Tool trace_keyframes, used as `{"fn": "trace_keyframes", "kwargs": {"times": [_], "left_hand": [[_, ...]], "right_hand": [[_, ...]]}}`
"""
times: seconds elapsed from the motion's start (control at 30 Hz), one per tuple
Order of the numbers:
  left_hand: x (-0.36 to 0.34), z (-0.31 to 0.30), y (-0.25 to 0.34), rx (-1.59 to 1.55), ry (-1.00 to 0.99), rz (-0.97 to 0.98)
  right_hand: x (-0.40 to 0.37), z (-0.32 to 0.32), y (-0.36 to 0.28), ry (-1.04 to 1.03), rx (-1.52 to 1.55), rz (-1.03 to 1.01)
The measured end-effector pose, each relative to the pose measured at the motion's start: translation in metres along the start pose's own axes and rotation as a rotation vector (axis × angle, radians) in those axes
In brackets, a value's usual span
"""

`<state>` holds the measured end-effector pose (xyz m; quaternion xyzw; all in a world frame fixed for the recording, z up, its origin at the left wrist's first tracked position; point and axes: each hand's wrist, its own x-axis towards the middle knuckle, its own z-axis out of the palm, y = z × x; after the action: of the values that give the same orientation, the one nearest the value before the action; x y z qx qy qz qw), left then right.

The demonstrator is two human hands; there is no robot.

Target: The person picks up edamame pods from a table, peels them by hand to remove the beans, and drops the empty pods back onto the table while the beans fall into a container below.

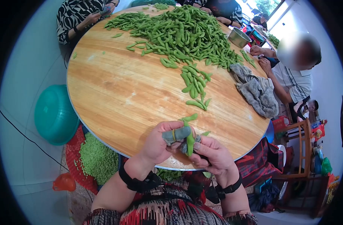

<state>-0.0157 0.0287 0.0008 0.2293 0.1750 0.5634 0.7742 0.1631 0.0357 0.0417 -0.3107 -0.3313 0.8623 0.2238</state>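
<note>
Over the near edge of the round wooden table [122, 97], my left hand [158, 140] and my right hand [212, 152] meet around a green bean pod [190, 144]. Grey coverings wrap some of my fingers, one with a yellowish band on the left hand. Both hands are closed on the pod; another pod [190, 117] shows just above my left fingertips. A short trail of pods [194, 84] lies beyond my hands and leads to the large pod heap [186, 33] at the far side.
A grey cloth [257, 92] and a metal bowl [239, 37] sit on the table's right side. Shelled beans [98, 157] fill a red container at lower left, near a teal basin [55, 114]. Other people sit around the table. A wooden chair [304, 150] stands at right.
</note>
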Motion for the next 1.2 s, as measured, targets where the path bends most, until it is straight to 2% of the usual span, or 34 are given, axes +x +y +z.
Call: {"fn": "trace_keyframes", "kwargs": {"times": [0.13,0.17,0.23,0.27,0.3,0.33,0.43,0.5,0.57,0.63,0.7,0.73,0.8,0.83,0.9,0.93,0.97,1.03,1.07,1.13,1.2], "left_hand": [[0.000,-0.002,0.007,-0.101,-0.057,-0.089],[0.001,0.001,0.008,-0.092,-0.060,-0.096],[0.003,0.011,0.005,0.064,0.134,0.034],[0.006,0.011,0.000,0.077,0.128,0.026],[0.010,0.008,-0.006,0.340,0.181,0.172],[0.011,0.007,-0.009,0.603,0.229,0.320],[0.011,0.007,-0.007,0.526,0.319,0.271],[0.011,0.006,-0.006,0.485,0.334,0.253],[0.010,0.005,-0.003,0.445,0.347,0.238],[0.011,0.005,-0.001,0.237,0.355,0.160],[0.012,-0.001,0.000,0.201,0.338,0.140],[0.013,-0.003,0.001,0.156,0.328,0.122],[0.013,0.003,-0.001,0.171,0.364,0.165],[0.013,0.006,-0.003,0.176,0.407,0.210],[0.015,0.001,-0.011,0.276,0.424,0.243],[0.014,-0.002,-0.014,0.371,0.442,0.279],[0.012,-0.003,-0.014,0.375,0.440,0.278],[0.008,-0.003,-0.012,0.614,0.406,0.329],[0.008,0.003,-0.013,0.614,0.404,0.327],[0.005,0.017,-0.013,0.599,0.292,0.256],[0.005,0.022,-0.014,0.643,0.257,0.261]], "right_hand": [[0.004,0.006,-0.002,-0.009,0.040,0.003],[0.010,0.001,0.000,0.049,-0.073,-0.059],[0.017,-0.001,0.000,0.109,-0.177,-0.135],[0.019,0.002,0.001,0.237,-0.625,-0.325],[0.022,0.006,0.002,0.369,-1.072,-0.509],[0.022,0.020,-0.005,0.454,-1.180,-0.553],[0.031,0.006,-0.007,0.482,-1.220,-0.471],[0.038,-0.005,-0.008,0.470,-1.119,-0.454],[0.042,-0.008,-0.016,0.370,-0.921,-0.304],[0.043,-0.007,-0.021,0.357,-0.833,-0.270],[0.044,-0.006,-0.024,0.355,-0.604,-0.130],[0.043,-0.002,-0.025,0.356,-0.600,-0.140],[0.043,0.009,-0.020,0.480,-0.977,-0.356],[0.046,0.014,-0.012,0.483,-0.973,-0.362],[0.052,0.023,0.006,0.647,-1.353,-0.689],[0.047,0.030,0.005,0.620,-1.331,-0.580],[0.043,0.029,0.001,0.562,-1.332,-0.605],[0.041,0.008,-0.008,0.523,-1.029,-0.485],[0.041,0.003,-0.015,0.525,-1.029,-0.485],[0.040,-0.004,-0.026,0.568,-0.794,-0.566],[0.041,-0.010,-0.023,0.520,-0.790,-0.497]]}}
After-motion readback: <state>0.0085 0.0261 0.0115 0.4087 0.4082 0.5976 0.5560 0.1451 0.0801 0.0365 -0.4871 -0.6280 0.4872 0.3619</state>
